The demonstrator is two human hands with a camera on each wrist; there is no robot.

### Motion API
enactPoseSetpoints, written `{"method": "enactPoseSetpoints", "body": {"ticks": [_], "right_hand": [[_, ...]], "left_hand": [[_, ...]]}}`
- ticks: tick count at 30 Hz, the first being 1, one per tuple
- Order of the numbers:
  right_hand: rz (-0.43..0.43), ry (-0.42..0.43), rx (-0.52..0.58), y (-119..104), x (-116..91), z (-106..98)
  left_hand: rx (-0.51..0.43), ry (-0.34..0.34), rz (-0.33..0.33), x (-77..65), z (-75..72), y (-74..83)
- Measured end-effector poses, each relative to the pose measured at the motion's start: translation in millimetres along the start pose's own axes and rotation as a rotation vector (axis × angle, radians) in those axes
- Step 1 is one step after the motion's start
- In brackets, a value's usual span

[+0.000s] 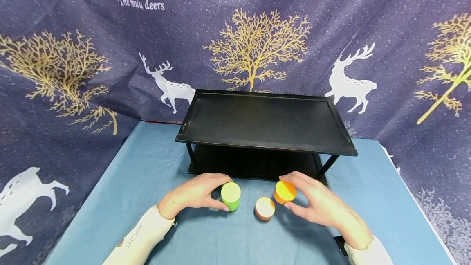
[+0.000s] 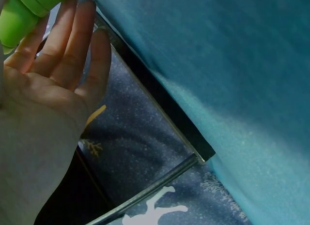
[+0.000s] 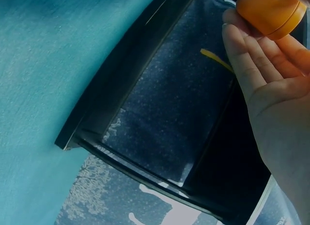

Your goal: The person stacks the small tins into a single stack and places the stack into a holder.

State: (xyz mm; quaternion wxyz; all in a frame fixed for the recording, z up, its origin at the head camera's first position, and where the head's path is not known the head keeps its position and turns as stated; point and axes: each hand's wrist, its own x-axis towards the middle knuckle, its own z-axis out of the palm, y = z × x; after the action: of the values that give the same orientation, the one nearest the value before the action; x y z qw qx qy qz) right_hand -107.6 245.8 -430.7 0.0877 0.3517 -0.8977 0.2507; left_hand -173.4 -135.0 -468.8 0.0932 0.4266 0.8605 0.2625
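Observation:
My left hand (image 1: pixel 198 192) holds a small round green jar (image 1: pixel 230 194) between thumb and fingers, just in front of the black shelf. The jar's lighter green top faces up, and in the left wrist view its green side (image 2: pixel 17 22) shows at the upper left corner. On the right, my right hand (image 1: pixel 319 200) grips an orange jar (image 1: pixel 285 192) with a yellow-orange top, thumb on the near side and fingers on the far side. Between the two hands a third small round jar (image 1: pixel 264 208), orange-brown with a pale top, stands on the blue cloth.
A black two-level shelf (image 1: pixel 261 122) stands behind the hands, its lower board (image 1: pixel 254 162) close to the cloth. Blue cloth (image 1: pixel 228 244) covers the table. A dark backdrop (image 1: pixel 176 32) printed with deer and golden trees hangs behind and to the sides.

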Motion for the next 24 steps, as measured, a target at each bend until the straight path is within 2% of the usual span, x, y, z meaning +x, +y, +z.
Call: {"method": "enactPoseSetpoints", "body": {"ticks": [16,24], "right_hand": [[-0.055,0.004,0.050,-7,13,1],[-0.049,-0.009,0.055,-9,16,3]], "left_hand": [[-0.004,-0.014,-0.025,0.1,-0.9,0.6],[0.002,-0.015,-0.023,-0.4,-0.8,0.8]]}}
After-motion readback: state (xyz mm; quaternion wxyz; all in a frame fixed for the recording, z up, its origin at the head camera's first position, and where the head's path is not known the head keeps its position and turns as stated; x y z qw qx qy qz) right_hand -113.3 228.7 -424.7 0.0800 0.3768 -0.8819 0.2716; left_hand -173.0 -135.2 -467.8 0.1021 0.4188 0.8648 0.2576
